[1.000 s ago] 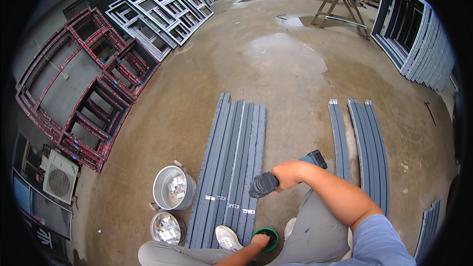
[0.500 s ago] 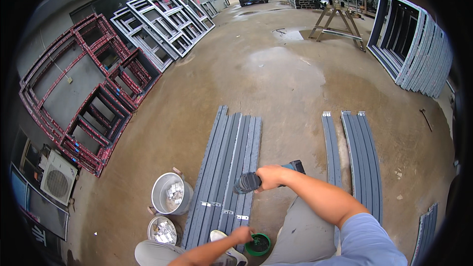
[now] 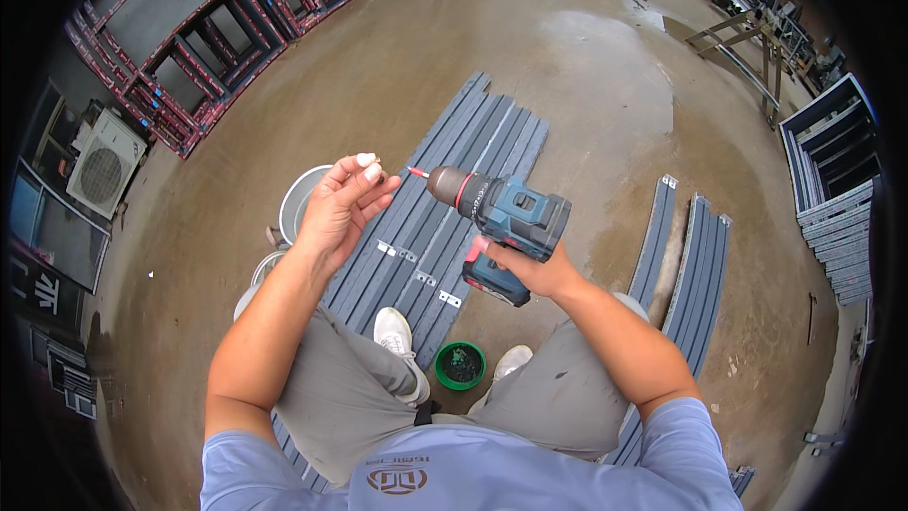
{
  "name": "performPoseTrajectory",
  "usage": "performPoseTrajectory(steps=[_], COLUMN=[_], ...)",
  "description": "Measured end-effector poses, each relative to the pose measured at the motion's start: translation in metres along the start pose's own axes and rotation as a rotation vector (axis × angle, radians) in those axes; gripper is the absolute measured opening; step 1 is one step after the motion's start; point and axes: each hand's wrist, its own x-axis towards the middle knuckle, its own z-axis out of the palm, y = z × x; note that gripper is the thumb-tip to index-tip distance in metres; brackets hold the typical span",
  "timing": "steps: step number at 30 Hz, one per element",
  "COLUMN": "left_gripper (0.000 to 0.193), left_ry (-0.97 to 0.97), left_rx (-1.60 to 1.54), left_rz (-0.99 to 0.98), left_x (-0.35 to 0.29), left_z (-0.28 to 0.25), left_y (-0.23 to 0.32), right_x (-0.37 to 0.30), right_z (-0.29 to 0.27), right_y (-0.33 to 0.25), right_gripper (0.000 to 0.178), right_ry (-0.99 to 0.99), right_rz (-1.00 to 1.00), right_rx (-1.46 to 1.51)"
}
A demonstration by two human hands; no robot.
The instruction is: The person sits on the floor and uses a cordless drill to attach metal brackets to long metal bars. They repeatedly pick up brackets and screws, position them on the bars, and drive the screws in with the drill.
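Note:
In my right hand (image 3: 541, 271) is a blue and black cordless drill (image 3: 522, 214), gripped by its handle, with its red-tipped bit pointing left. Close to the bit tip, my left hand (image 3: 342, 206) pinches thumb and fingertips together on something too small to make out. Below both hands lie long grey metal profiles (image 3: 463, 170) side by side on the ground, with small silver brackets (image 3: 449, 299) across them. A green bowl (image 3: 439, 368) of small dark pieces sits between my shoes. Behind my left forearm, a pale bucket (image 3: 301, 197) is partly hidden.
A second pale bucket (image 3: 264, 271) is mostly covered by my left arm. More grey profiles (image 3: 698, 270) lie to the right. Red-wrapped frames (image 3: 222, 85) lean at the far left, near an air-conditioner unit (image 3: 106, 166). A wooden trestle (image 3: 771, 66) and stacked frames (image 3: 837, 203) stand at the right.
My left hand has risen from the green bowl to near the drill's bit. The drill has turned so its bit faces left. My view has tilted further down.

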Motion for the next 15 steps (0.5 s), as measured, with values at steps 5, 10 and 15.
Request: performPoseTrajectory(steps=[5, 10, 15], left_gripper=[0.023, 0.024, 0.026], left_ry=[-0.04, -0.034, -0.044], left_rx=[-0.124, -0.169, -0.181], left_rz=[0.013, 0.023, 0.043], left_x=[-0.006, -0.006, -0.008], left_z=[0.007, 0.007, 0.004], left_y=[-0.005, -0.004, -0.004], right_x=[-0.005, -0.004, -0.004], right_z=[0.016, 0.025, 0.024], right_y=[-0.012, -0.008, -0.005], right_gripper=[0.023, 0.02, 0.017], right_ry=[-0.069, -0.023, -0.055], right_rz=[0.222, 0.099, 0.076], right_rx=[0.064, 0.025, 0.022])
